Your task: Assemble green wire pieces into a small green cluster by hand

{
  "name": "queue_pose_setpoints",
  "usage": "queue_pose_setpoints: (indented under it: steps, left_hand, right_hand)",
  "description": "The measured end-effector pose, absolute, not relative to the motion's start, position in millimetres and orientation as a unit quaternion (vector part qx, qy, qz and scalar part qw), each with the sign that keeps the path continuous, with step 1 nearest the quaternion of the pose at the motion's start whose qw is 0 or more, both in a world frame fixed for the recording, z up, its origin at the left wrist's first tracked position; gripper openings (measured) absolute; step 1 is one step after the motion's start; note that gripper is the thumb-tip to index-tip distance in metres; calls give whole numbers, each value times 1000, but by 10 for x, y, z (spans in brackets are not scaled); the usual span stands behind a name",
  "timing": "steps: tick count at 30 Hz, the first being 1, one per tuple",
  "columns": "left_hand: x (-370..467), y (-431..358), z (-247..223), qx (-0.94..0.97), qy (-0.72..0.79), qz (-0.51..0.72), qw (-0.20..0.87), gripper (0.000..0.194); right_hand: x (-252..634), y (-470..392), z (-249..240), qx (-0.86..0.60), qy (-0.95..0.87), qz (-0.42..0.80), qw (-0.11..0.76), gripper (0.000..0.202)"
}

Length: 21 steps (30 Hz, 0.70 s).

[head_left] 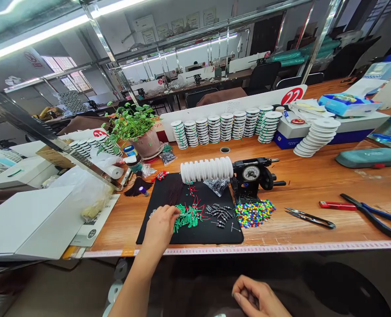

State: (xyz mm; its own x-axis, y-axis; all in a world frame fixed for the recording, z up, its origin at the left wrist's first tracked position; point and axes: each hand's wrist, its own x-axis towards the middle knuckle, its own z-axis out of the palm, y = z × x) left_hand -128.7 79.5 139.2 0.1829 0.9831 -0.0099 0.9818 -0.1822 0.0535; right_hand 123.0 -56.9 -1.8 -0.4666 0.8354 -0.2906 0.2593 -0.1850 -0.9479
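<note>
My left hand point(159, 226) reaches over the black mat point(195, 238), thumb and fingers pinched together at the edge of a pile of short green tubes point(191, 216). What sits between the fingertips is too small to make out. Below the table edge, my right hand point(256, 296) hangs with its fingers loosely curled and no object showing in them. Red threads point(197, 203) lie among the green tubes. Black-and-silver cylindrical pieces point(220, 211) are scattered to the right of them. Dark thin strands point(174, 193) lie behind my left hand.
A black winding machine point(250, 174) carries a row of white spools point(206, 169) behind the mat. Right of it are colourful pin heads point(254, 212), thread snips point(310, 218) and pliers point(370, 211). Stacked spools point(214, 130) and a potted plant point(145, 143) stand behind; a white box point(27, 224) is left.
</note>
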Motion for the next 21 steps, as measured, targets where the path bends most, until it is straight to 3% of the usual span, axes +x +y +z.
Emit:
queue_pose_setpoints:
  steps: [21]
  left_hand:
    - [-1195,810,1332,785,620,14,21,13]
  right_hand:
    - [1262,-539,14,-460,-589,620,240,26]
